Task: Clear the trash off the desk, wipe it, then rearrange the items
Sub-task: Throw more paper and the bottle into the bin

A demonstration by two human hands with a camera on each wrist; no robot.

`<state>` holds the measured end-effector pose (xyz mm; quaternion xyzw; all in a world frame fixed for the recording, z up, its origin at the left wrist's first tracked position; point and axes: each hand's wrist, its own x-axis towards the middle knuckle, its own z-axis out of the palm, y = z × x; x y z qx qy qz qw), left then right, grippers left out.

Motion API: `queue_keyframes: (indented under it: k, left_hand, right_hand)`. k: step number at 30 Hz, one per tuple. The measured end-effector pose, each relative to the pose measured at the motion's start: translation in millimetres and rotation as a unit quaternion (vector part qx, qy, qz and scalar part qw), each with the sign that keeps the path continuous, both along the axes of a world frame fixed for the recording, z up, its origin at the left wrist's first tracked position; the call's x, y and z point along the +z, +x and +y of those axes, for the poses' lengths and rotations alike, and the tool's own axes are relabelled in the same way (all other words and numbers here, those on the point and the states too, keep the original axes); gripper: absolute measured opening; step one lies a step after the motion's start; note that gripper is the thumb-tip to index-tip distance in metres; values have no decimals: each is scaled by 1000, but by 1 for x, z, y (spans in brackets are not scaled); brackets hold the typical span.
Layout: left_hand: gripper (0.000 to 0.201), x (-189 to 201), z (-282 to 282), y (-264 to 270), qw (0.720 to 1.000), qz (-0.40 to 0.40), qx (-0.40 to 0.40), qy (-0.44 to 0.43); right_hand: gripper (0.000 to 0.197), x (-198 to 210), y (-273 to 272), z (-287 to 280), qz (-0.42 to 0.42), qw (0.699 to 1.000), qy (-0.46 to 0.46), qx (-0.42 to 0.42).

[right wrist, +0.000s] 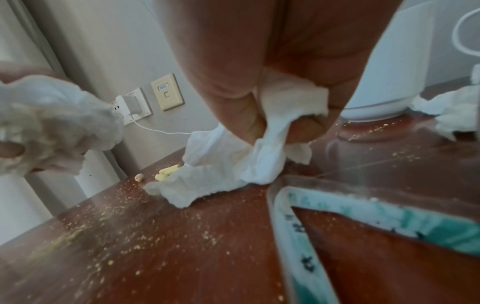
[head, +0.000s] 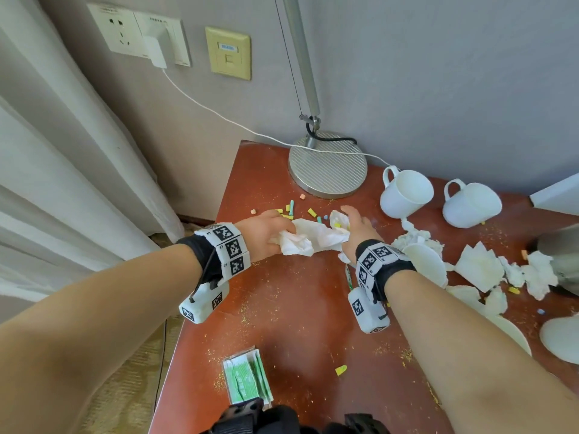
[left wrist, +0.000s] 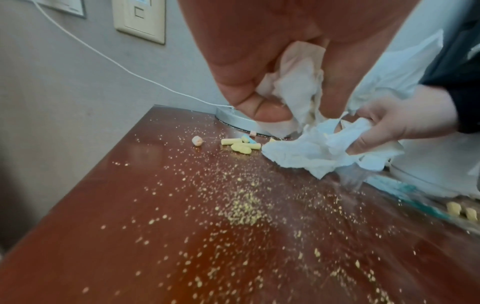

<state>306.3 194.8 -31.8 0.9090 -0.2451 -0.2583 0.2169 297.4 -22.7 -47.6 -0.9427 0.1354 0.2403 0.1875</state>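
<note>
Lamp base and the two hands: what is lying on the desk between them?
In the head view, small coloured pieces, yellow, teal and orange, lie between the lamp base and the left hand and right hand, which hold crumpled tissue.

Plate (head: pixel 560 339) cut by right edge

A white charger (head: pixel 155 52) sits in the wall socket (head: pixel 120 31) beside curtains (head: pixel 47 170).

You've got a glossy reddish-brown wooden desk (head: pixel 297 308) gritty with crumbs, crumpled soft white paper tissue (head: pixel 310 236), a ribbed brushed-metal round lamp base (head: pixel 328 170), and smooth glazed white ceramic mugs (head: pixel 404 194).
</note>
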Motion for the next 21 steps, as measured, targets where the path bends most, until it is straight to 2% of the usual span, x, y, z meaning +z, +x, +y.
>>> queue_keyframes:
  k: [2,5,6,10,13,18,21]
  left_hand:
    - [42,3,-3,1,1000,-7,10,-12]
    - [42,5,-6,0,1000,-8,12,-12]
    - [42,5,-6,-1,1000,-6,13,-10]
    - [43,4,-6,-7,1000,4,16,4]
    - [42,3,-5,-9,1000,5,17,10]
    - [41,2,-2,-12,999,3,36,10]
    - [41,3,1,-15,999,-3,43,12]
  right_hand:
    - [74,2,-2,-2,24,1000,1,1]
    - [44,-4,-5,-3,28,999,-7,-24]
    - [45,-5,-7,-2,30,999,-16,-28]
    - [49,-14,-4,1,39,987,73,-138]
    - [35,-3,-4,9,72,975,121,-172]
    - [48,-6,5,11,117,984,10,-134]
    - [41,0,3,14,72,995,-16,-64]
